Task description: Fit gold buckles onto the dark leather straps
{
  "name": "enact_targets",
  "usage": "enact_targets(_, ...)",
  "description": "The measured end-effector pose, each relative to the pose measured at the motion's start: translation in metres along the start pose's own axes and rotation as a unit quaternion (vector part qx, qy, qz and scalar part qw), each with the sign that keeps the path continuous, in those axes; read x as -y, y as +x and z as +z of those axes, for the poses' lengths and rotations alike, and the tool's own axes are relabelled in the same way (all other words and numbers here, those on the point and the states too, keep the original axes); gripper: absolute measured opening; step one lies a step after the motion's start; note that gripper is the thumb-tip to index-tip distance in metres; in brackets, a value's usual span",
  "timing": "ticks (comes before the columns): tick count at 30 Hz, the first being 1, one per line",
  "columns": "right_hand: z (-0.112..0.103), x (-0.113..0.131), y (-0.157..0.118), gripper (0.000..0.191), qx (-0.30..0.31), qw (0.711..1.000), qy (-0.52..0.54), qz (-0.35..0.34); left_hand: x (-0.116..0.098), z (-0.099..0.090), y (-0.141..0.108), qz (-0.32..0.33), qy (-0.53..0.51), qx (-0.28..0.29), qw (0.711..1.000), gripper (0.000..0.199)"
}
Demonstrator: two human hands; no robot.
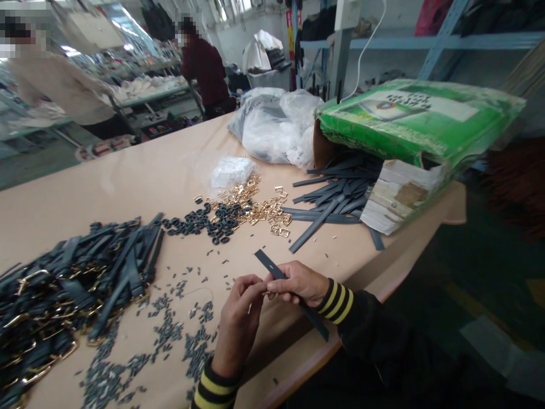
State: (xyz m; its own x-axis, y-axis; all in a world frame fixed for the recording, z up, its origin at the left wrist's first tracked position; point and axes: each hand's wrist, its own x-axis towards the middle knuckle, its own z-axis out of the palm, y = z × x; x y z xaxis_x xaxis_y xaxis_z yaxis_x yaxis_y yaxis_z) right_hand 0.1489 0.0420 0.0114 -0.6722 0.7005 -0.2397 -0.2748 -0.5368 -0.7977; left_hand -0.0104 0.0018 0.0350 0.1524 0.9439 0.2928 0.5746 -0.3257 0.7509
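Observation:
A dark blue-grey strap (314, 321) with a small slot near its far end lies across my right hand (302, 283), which is closed around its middle. My left hand (242, 312) meets it at the fingertips in a closed pinch. A small shiny bit shows between the two hands, too hidden to name. Beyond them on the table lie gold buckles (266, 211) and a heap of small dark loops (221, 220). More flat straps (323, 218) spill from a green box. Left of my hands, small dark pieces (168, 329) are scattered.
A large pile of dark straps with gold buckles (72, 289) covers the table's left side. Clear plastic bags (272, 125) and the torn green box (421, 122) stand at the back. The brown table edge (383, 289) runs along the right. Two people (206, 71) are in the background.

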Motion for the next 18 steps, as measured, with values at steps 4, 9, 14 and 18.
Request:
enact_targets(4,0.007,-0.001,-0.002,0.028,-0.049,0.997,-0.058,-0.02,-0.007,-0.001,-0.008,-0.14,-0.124,-0.012,0.982,0.016)
enact_targets(9,0.018,-0.005,0.0,0.019,-0.125,0.961,-0.224,-0.105,-0.009,0.003,-0.013,-0.369,-0.385,0.006,0.846,0.032)
enact_targets(14,0.021,-0.01,0.002,0.012,-0.142,0.921,-0.342,-0.119,-0.006,0.001,-0.012,-0.351,-0.334,-0.056,0.873,0.025)
enact_targets(18,0.013,-0.009,0.001,0.018,-0.148,0.913,-0.368,-0.09,-0.006,-0.01,-0.012,-0.326,-0.247,-0.045,0.911,0.029)
